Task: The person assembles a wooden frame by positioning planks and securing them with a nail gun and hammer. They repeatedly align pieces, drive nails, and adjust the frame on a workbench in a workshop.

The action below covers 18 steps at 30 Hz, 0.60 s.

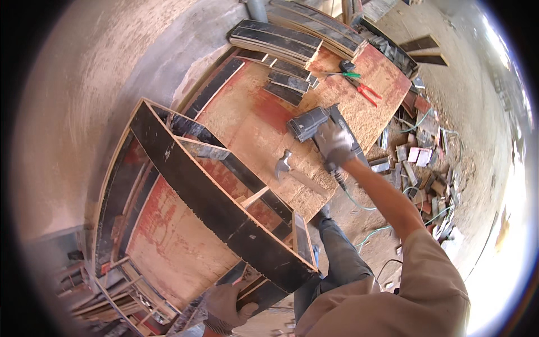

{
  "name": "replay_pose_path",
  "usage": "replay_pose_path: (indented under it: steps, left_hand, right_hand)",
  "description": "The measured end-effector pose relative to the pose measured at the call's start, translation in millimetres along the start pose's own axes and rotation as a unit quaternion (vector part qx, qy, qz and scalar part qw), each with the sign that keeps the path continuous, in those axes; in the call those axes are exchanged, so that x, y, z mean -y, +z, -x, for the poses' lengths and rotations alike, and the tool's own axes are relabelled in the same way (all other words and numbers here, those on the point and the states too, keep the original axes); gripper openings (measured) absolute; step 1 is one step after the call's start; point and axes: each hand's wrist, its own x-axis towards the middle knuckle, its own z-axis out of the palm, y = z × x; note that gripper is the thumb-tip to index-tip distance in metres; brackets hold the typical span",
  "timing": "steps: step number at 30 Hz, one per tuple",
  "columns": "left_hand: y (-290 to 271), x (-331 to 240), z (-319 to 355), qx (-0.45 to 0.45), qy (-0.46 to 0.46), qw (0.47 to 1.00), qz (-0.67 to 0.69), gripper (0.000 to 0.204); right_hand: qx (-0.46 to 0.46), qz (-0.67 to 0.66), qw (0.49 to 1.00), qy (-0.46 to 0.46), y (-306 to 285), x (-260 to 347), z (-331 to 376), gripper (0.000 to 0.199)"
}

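Observation:
My right hand (335,144), in a grey glove, is wrapped round a black nail gun (307,123) at the right part of the worktable. From its handle end runs a thin green air hose (359,205). My left hand (225,306), also gloved, grips a short black-faced board (263,297) under the near corner of a curved wooden frame (208,191). Thin crosspieces join the frame's dark strips. Between the frame and the nail gun lies a claw hammer (284,164), its wooden handle pointing toward me.
Stacked curved black boards (275,42) lie at the table's far end, near red-handled pliers (368,92) and a green-handled tool (351,74). Wood offcuts (418,154) litter the floor at right. A wall (112,67) borders the left side. Sawdust covers the red worktable (236,109).

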Motion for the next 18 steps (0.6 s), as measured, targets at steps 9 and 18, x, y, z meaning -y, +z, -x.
replay_pose_path:
  steps: [9, 18]
  left_hand:
    - [-7, -15, -12, -0.035, -0.002, 0.998, -0.05, 0.072]
    - [38, -27, 58, -0.269, -0.266, 0.844, -0.379, 0.053]
  right_hand:
    - [0.065, 0.128, 0.99, -0.005, 40, -25, -214, 0.057]
    - [0.019, 0.033, 0.947, -0.32, 45, -86, -238, 0.031]
